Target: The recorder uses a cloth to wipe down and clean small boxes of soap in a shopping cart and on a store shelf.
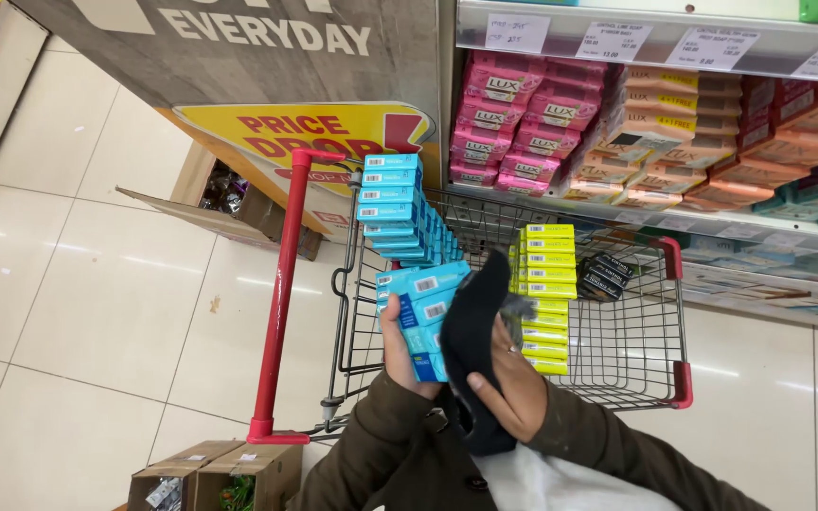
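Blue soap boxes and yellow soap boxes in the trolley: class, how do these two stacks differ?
The blue soap boxes stand at the trolley's left side, by the red handle; the yellow soap boxes sit mid-basket. The left hand grips several blue ones; no hand holds yellow ones. The right hand holds a dark cloth. Both are small, stacked cartons.

Your path into the shopping cart (650, 364) was open only at its right half; left of that, blue box stacks (404, 213) and yellow box stacks (546, 293) blocked it, with black packets (606, 276) at the cart's far right corner.
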